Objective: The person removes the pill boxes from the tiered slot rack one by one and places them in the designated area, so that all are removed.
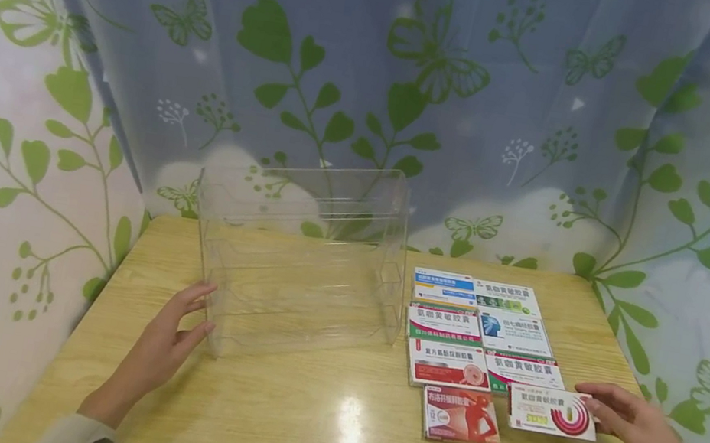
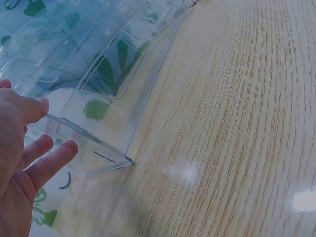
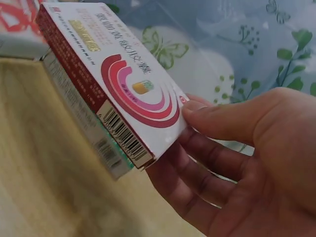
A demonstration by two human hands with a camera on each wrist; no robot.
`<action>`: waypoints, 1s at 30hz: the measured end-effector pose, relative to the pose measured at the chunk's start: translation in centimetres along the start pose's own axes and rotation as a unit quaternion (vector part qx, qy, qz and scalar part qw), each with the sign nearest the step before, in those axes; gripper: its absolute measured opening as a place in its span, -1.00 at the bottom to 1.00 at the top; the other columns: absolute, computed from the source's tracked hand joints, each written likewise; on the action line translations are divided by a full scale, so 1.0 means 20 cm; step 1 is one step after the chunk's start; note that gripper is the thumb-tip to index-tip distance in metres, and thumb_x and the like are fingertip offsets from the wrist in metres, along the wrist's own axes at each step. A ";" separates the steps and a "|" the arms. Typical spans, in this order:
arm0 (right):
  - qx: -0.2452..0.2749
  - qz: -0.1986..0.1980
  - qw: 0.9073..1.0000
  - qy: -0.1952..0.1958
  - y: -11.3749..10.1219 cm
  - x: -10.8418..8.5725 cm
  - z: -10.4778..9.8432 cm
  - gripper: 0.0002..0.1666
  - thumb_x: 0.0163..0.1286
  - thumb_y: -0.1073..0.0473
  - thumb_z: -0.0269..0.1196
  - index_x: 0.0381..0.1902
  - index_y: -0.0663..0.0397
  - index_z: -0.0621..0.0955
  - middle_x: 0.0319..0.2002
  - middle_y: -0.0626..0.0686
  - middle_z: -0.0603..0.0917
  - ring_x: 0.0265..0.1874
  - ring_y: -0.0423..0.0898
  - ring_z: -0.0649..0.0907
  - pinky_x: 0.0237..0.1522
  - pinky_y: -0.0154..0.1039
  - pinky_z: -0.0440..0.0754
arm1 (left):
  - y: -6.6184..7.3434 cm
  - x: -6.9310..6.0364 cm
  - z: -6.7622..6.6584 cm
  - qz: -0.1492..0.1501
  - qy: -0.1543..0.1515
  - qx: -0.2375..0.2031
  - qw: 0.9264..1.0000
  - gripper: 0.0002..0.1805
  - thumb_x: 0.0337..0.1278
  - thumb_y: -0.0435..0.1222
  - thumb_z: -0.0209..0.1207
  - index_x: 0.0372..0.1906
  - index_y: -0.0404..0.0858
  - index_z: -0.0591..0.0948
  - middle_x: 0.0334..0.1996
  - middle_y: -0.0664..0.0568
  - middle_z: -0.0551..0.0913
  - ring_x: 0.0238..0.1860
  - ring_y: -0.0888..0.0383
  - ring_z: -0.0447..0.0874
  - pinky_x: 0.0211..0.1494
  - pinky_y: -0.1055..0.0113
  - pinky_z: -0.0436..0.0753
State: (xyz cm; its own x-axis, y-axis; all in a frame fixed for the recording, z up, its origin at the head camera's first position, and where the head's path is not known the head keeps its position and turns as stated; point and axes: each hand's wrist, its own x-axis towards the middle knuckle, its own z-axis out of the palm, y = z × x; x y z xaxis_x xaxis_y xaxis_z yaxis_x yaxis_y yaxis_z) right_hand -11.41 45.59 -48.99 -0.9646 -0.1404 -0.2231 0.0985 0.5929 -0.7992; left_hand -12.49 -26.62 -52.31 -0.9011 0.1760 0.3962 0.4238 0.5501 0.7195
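A clear plastic tiered rack [image 1: 294,297] stands tilted back on the table's left half. My left hand [image 1: 169,335] is at its left side, thumb and fingers on either side of the panel's edge [image 2: 89,136]. My right hand [image 1: 636,429] pinches the right end of a white medicine box [image 1: 551,412] with pink-red arcs, thumb on top and fingers beneath. Under that box, the right wrist view shows a second box [image 3: 84,116]; whether the hand also holds it I cannot tell. A red medicine box [image 1: 462,417] lies just left of the held one.
Several more medicine boxes lie in two columns right of the rack, among them a blue-and-white one [image 1: 445,288] and a red-and-white one [image 1: 449,365]. A printed curtain [image 1: 353,58] hangs behind and at both sides of the wooden table [image 1: 268,417].
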 end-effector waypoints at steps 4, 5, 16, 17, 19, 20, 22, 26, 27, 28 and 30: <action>0.013 0.040 0.999 -0.014 0.08 -0.01 0.04 -0.35 0.79 -0.03 0.10 0.49 0.44 0.45 -0.01 -0.54 0.68 -0.07 -0.43 0.73 -0.09 -0.28 0.82 | 0.00 0.00 0.00 0.001 -0.001 -0.001 1.000 -0.25 0.48 -0.57 0.25 0.65 -0.19 0.32 0.64 -0.34 0.28 0.34 -0.51 0.59 0.00 0.57 0.76; 0.010 0.041 0.999 -0.016 0.09 0.00 0.05 -0.36 0.80 -0.02 0.10 0.48 0.45 0.45 -0.01 -0.47 0.70 -0.11 -0.41 0.71 -0.12 -0.28 0.80 | 0.00 -0.01 0.00 0.001 -0.001 -0.001 1.000 -0.25 0.48 -0.57 0.25 0.65 -0.19 0.32 0.64 -0.35 0.28 0.34 -0.52 0.59 0.00 0.57 0.77; -0.030 0.079 0.995 0.049 0.10 0.04 0.15 -0.22 0.72 -0.11 0.22 0.48 0.48 0.40 0.23 0.43 0.65 -0.16 -0.41 0.70 -0.19 -0.27 0.84 | -0.01 -0.01 0.00 0.001 0.003 -0.001 1.000 -0.26 0.48 -0.57 0.25 0.64 -0.19 0.33 0.64 -0.35 0.28 0.34 -0.51 0.59 0.00 0.54 0.78; -0.028 0.084 0.995 0.050 0.10 0.04 0.16 -0.22 0.71 -0.12 0.23 0.46 0.48 0.40 0.22 0.41 0.66 -0.15 -0.41 0.70 -0.18 -0.28 0.84 | -0.01 -0.01 0.00 0.002 0.002 -0.002 1.000 -0.26 0.48 -0.57 0.25 0.64 -0.20 0.32 0.64 -0.35 0.28 0.34 -0.51 0.59 0.00 0.55 0.78; -0.030 0.092 0.994 0.056 0.10 0.04 0.16 -0.23 0.71 -0.15 0.22 0.43 0.47 0.43 0.19 0.34 0.69 -0.15 -0.42 0.68 -0.17 -0.31 0.84 | -0.01 -0.01 0.00 0.003 0.003 -0.005 1.000 -0.26 0.48 -0.57 0.25 0.64 -0.20 0.32 0.64 -0.35 0.28 0.35 -0.52 0.58 0.01 0.56 0.77; -0.032 0.095 0.993 0.059 0.10 0.04 0.16 -0.23 0.71 -0.16 0.22 0.41 0.46 0.45 0.16 0.30 0.70 -0.16 -0.43 0.68 -0.17 -0.33 0.83 | -0.01 -0.01 0.00 0.003 0.004 -0.005 1.000 -0.26 0.48 -0.57 0.25 0.64 -0.20 0.33 0.64 -0.34 0.28 0.35 -0.52 0.58 0.01 0.56 0.77; -0.030 0.097 0.993 0.062 0.10 0.04 0.17 -0.26 0.71 -0.16 0.22 0.39 0.45 0.47 0.14 0.27 0.72 -0.16 -0.43 0.69 -0.16 -0.32 0.84 | -0.01 -0.01 0.01 0.004 0.004 -0.005 1.000 -0.25 0.47 -0.58 0.25 0.64 -0.20 0.33 0.64 -0.34 0.28 0.34 -0.52 0.58 0.01 0.56 0.77; -0.026 0.092 0.993 0.065 0.09 0.03 0.16 -0.28 0.73 -0.16 0.20 0.36 0.45 0.50 0.16 0.31 0.74 -0.18 -0.40 0.74 -0.15 -0.31 0.85 | 0.00 -0.01 0.00 0.001 0.004 -0.002 1.000 -0.25 0.47 -0.58 0.25 0.64 -0.21 0.33 0.64 -0.35 0.28 0.34 -0.52 0.59 0.00 0.55 0.78; -0.027 0.084 0.994 0.069 0.09 0.03 0.16 -0.29 0.74 -0.14 0.18 0.36 0.46 0.51 0.16 0.33 0.75 -0.19 -0.40 0.75 -0.15 -0.31 0.85 | 0.00 -0.01 0.00 -0.001 0.003 -0.003 1.000 -0.26 0.48 -0.57 0.25 0.64 -0.21 0.33 0.64 -0.35 0.27 0.34 -0.52 0.59 0.00 0.55 0.78; -0.033 0.077 0.994 0.073 0.09 0.02 0.16 -0.29 0.75 -0.15 0.17 0.36 0.46 0.51 0.15 0.34 0.76 -0.20 -0.40 0.75 -0.15 -0.32 0.85 | 0.00 -0.01 0.00 -0.003 0.003 -0.003 1.000 -0.25 0.49 -0.57 0.25 0.65 -0.21 0.31 0.64 -0.35 0.27 0.35 -0.50 0.59 0.01 0.55 0.77; -0.048 0.048 0.993 0.094 0.08 0.02 0.17 -0.34 0.77 -0.09 0.14 0.35 0.47 0.53 0.10 0.34 0.78 -0.22 -0.43 0.75 -0.18 -0.33 0.84 | 0.00 -0.01 0.00 -0.009 0.001 -0.006 1.000 -0.21 0.51 -0.55 0.23 0.69 -0.20 0.23 0.64 -0.37 0.27 0.35 -0.50 0.58 0.02 0.38 0.86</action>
State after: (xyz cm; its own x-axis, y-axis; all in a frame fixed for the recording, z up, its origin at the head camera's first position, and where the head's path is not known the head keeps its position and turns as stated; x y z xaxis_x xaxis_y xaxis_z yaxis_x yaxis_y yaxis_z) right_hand -10.84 43.87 -52.30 -0.9815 0.0648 -0.1799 0.1764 0.6706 -0.7206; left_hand -12.26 -26.63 -52.53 -0.9085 0.1651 0.3839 0.4087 0.5434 0.7333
